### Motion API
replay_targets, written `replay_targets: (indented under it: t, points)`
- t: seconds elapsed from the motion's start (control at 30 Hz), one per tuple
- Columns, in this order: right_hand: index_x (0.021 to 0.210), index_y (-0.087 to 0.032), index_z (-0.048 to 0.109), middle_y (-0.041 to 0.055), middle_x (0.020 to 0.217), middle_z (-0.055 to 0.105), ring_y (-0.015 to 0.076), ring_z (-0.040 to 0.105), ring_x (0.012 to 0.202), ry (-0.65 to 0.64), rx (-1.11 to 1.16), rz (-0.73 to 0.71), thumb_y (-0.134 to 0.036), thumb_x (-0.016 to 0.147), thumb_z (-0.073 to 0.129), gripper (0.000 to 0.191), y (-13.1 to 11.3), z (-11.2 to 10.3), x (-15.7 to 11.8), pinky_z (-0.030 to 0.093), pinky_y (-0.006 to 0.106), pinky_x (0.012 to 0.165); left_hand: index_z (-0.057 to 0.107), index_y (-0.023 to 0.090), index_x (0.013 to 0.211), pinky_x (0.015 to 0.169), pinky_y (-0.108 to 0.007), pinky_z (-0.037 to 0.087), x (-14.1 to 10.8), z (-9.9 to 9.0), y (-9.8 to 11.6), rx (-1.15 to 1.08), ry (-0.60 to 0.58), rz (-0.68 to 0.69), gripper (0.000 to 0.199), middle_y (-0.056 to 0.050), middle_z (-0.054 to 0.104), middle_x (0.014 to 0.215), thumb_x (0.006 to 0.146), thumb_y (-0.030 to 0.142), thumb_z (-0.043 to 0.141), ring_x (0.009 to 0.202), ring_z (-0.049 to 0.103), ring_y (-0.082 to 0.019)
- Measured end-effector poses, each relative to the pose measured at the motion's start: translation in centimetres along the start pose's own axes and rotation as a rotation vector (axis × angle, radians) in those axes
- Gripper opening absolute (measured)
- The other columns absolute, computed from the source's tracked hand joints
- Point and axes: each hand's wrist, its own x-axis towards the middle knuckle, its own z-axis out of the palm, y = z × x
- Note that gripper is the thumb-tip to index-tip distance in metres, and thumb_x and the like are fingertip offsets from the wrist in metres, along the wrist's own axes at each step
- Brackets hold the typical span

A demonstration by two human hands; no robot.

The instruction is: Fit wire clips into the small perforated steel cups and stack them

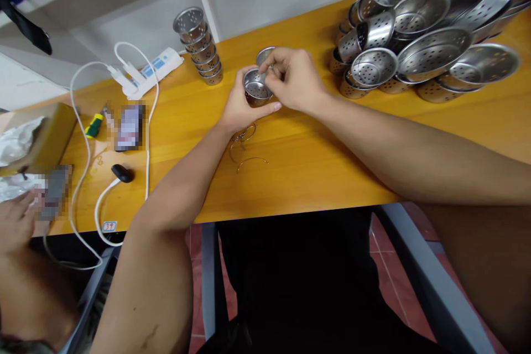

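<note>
My left hand (240, 105) is wrapped around a small perforated metal cup (258, 88), its open mouth facing up towards me. At the cup's right rim, the fingers of my right hand (292, 77) are pinched together; what lies between them, if anything, is too small to make out. Just behind the cup, partly covered by my right hand, is another metal cup (264, 54). Several thin bent wires (253, 160) lie on the yellow table below my left hand.
A stack of perforated cups (199, 44) stands at the back, beside a white power strip (153, 74) with cables. Larger metal cups (435, 55) are piled at right. A phone (130, 127), green-yellow tool (94, 125) and black plug-like object (123, 172) lie left. Another person's hand (19, 215) holds a phone.
</note>
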Motion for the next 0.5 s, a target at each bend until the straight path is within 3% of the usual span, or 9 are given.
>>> replay_targets:
  t: [0.23,0.3,0.37,0.43,0.5]
  points:
    - [0.088,-0.033,0.077,0.0037,0.079,0.071,0.0299,0.068,0.075,-0.064,0.167,-0.06,-0.043,0.099,0.092,0.021,-0.2,-0.6,0.6,0.058,0.048,0.075,0.051,0.033,0.164,0.138,-0.058,0.059,0.2,-0.1,0.2,-0.074,-0.016,-0.027,0.102,-0.01,0.074,0.156,0.093,0.099,0.083,0.15,0.078,-0.032]
    - [0.092,-0.032,0.08,0.0048,0.087,0.075,0.0275,0.067,0.078,-0.174,0.262,-0.083,-0.054,0.101,0.094,0.028,-0.4,-1.5,0.9,0.055,0.047,0.078,0.056,0.033,0.161,0.138,-0.059,0.058,0.3,-0.3,-0.3,-0.103,-0.009,-0.052,0.099,-0.008,0.076,0.152,0.093,0.101,0.081,0.147,0.079,-0.031]
    - [0.102,-0.03,0.082,0.0047,0.093,0.077,0.0232,0.063,0.075,-0.335,0.357,-0.062,-0.075,0.098,0.098,0.048,-0.5,-2.6,1.2,0.051,0.043,0.074,0.058,0.034,0.159,0.135,-0.06,0.061,0.5,-0.4,-0.9,-0.147,0.005,-0.087,0.097,-0.007,0.077,0.15,0.093,0.101,0.081,0.143,0.08,-0.03]
    - [0.108,-0.028,0.08,0.0031,0.091,0.077,0.0187,0.057,0.067,-0.445,0.429,-0.021,-0.094,0.084,0.103,0.074,-0.5,-3.3,1.5,0.046,0.04,0.066,0.058,0.036,0.16,0.132,-0.058,0.064,0.5,-0.5,-1.4,-0.193,0.008,-0.104,0.095,-0.008,0.076,0.153,0.093,0.1,0.082,0.142,0.08,-0.029]
    - [0.103,-0.028,0.076,0.001,0.085,0.075,0.0164,0.055,0.062,-0.471,0.46,0.001,-0.102,0.07,0.106,0.087,-0.2,-3.4,1.5,0.042,0.038,0.061,0.056,0.038,0.163,0.131,-0.057,0.066,0.4,-0.5,-1.7,-0.221,-0.004,-0.081,0.095,-0.009,0.075,0.157,0.094,0.096,0.085,0.144,0.08,-0.029]
